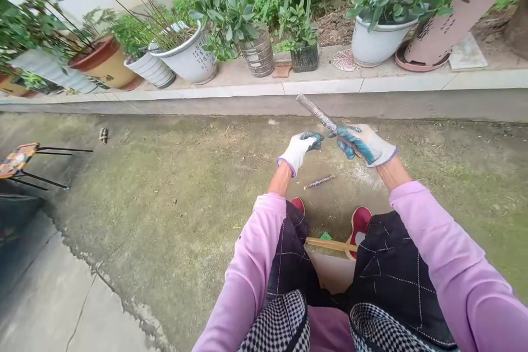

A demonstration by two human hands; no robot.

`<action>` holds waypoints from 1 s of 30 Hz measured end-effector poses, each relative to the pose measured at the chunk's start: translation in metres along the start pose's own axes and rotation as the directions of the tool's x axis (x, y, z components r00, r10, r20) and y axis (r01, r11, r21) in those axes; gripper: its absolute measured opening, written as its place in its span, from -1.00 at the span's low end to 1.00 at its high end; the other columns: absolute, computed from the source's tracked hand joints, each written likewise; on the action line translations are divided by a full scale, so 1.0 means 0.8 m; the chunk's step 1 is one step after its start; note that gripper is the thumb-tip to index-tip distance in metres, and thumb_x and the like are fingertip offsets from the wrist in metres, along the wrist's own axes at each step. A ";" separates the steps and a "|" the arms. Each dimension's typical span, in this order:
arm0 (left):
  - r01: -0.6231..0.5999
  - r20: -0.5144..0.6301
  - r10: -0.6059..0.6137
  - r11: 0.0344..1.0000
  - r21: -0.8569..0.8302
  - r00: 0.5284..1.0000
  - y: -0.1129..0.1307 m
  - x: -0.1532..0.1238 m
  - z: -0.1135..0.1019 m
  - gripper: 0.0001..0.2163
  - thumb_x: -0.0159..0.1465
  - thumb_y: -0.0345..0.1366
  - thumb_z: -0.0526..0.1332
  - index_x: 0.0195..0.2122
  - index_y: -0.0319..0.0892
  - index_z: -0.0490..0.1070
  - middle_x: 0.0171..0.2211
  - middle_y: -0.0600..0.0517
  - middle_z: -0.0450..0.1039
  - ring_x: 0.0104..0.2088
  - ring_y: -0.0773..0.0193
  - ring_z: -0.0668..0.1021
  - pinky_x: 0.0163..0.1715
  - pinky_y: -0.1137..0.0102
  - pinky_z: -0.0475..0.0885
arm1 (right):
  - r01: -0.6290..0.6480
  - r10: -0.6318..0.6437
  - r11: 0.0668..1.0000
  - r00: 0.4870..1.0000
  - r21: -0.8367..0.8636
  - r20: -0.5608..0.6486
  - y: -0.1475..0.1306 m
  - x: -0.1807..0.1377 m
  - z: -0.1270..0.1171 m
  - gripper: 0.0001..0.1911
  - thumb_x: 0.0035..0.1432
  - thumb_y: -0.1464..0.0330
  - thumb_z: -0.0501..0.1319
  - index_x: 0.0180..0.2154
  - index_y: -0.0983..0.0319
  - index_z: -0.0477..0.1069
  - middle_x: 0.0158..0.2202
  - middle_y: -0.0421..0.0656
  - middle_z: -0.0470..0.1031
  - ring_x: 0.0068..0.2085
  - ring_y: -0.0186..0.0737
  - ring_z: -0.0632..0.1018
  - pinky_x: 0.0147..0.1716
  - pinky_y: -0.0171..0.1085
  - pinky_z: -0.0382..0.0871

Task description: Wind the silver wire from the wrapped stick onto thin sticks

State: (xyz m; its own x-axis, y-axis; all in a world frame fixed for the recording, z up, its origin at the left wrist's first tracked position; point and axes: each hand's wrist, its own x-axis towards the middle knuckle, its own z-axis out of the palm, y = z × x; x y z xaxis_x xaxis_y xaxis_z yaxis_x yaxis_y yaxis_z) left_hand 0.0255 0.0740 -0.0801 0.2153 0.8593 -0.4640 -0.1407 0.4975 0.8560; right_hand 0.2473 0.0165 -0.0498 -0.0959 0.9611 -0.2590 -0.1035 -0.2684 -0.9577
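The right hand (365, 144), in a white knitted glove with a teal coated palm, is closed around the lower end of a grey mottled stick (319, 114). The stick slants up and to the left from the fist, its far tip raised in front of the kerb. The left hand (299, 149), gloved the same way, is just left of the right one, its fingers loosely curled with nothing in them. Its fingertips are close to the stick (whether they touch it cannot be told). Both hands are held out beyond the knees, mid-scene.

On the mossy concrete ground (165, 192) below the hands lies a short grey piece of stalk (319, 181). Nearer, two red shoes (360, 223) rest on the ground, with a pale wooden handle (330, 244) lying between them and a small green scrap (325, 236) just beside it. Along the far side runs a pale concrete ledge (256, 80) with a row of potted plants, among them a white ceramic pot (192, 58) and a ribbed metal pot (259, 55). At the left stands a small woven stool (18, 158) on black wire legs.
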 end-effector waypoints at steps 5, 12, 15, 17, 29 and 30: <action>0.000 0.062 0.000 1.000 0.002 0.998 0.005 0.011 -0.016 -0.83 0.25 -0.60 0.58 -0.30 -0.24 0.68 -0.29 -0.01 0.80 -0.38 0.38 0.66 0.04 0.30 0.70 | -0.043 0.048 0.997 0.995 0.060 -0.089 0.013 0.012 -0.045 -0.27 0.11 -0.25 0.81 -0.12 0.22 0.76 -0.54 -0.26 0.44 -0.58 -0.33 0.35 -0.66 -0.31 0.30; -0.008 0.313 -0.030 0.993 0.121 0.949 -0.012 0.005 -0.003 -0.80 0.11 -0.39 0.69 -0.30 -0.26 0.75 -0.27 -0.09 0.83 -0.28 0.24 0.71 -0.02 0.26 0.69 | -0.088 0.096 0.994 0.986 0.065 -0.133 0.017 0.008 -0.075 -0.30 0.14 -0.20 0.81 -0.13 0.24 0.75 -0.53 -0.25 0.44 -0.58 -0.33 0.36 -0.66 -0.32 0.29; 0.018 0.331 -0.084 0.980 0.199 0.940 -0.015 0.006 0.002 -0.81 0.11 -0.36 0.66 -0.29 -0.24 0.76 -0.25 -0.07 0.84 -0.26 0.23 0.72 -0.04 0.29 0.67 | -0.089 0.097 0.994 0.987 0.067 -0.128 0.020 0.009 -0.074 -0.31 0.14 -0.20 0.80 -0.12 0.24 0.75 -0.54 -0.26 0.44 -0.58 -0.31 0.38 -0.66 -0.31 0.33; 0.035 0.330 -0.114 0.971 0.237 0.937 -0.014 0.010 0.001 -0.82 0.10 -0.37 0.65 -0.29 -0.24 0.76 -0.24 -0.06 0.84 -0.25 0.23 0.72 -0.04 0.31 0.66 | -0.086 0.094 0.994 0.987 0.065 -0.130 0.022 0.012 -0.072 -0.31 0.13 -0.20 0.79 -0.12 0.24 0.76 -0.54 -0.26 0.43 -0.58 -0.30 0.38 -0.66 -0.31 0.33; -0.014 0.521 -0.175 0.941 0.338 0.836 -0.008 0.014 -0.014 -0.88 0.14 -0.34 0.59 -0.31 -0.24 0.77 -0.32 0.00 0.76 -0.28 0.27 0.68 -0.08 0.37 0.63 | -0.107 0.103 0.994 0.988 -0.029 -0.111 0.024 0.026 -0.062 -0.28 0.04 -0.28 0.75 -0.23 0.19 0.68 -0.54 -0.27 0.43 -0.59 -0.33 0.35 -0.67 -0.31 0.28; 0.003 0.493 -0.188 0.936 0.352 0.849 -0.010 0.015 -0.014 -0.91 0.15 -0.37 0.56 -0.32 -0.23 0.77 -0.34 0.02 0.74 -0.31 0.30 0.66 -0.12 0.40 0.62 | -0.082 0.082 0.997 0.996 0.000 -0.025 0.023 0.021 -0.063 -0.25 0.07 -0.33 0.73 -0.23 0.19 0.68 -0.55 -0.29 0.39 -0.59 -0.33 0.34 -0.66 -0.30 0.27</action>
State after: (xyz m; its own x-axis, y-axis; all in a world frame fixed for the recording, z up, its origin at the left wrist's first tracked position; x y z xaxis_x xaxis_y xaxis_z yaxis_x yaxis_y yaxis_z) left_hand 0.0181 0.0819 -0.0950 0.6859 0.5775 -0.4428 0.2095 0.4260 0.8801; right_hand 0.2938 0.0312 -0.0783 -0.0797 0.9372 -0.3397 -0.0955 -0.3464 -0.9332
